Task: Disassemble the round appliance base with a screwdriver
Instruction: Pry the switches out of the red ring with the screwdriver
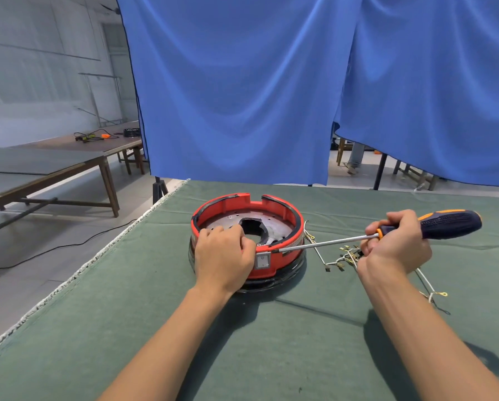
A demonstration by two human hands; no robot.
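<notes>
Left hand (223,256) grips the near rim of the round red base (246,238), at about 8 o'clock on it. Right hand (395,247), out at 3 o'clock, holds the screwdriver (387,231), its tip touching the rim beside the switch (262,261).

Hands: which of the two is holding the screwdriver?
The right hand grips the screwdriver by its dark and orange handle. The left hand holds no tool; it rests on the rim of the red round base.
</notes>
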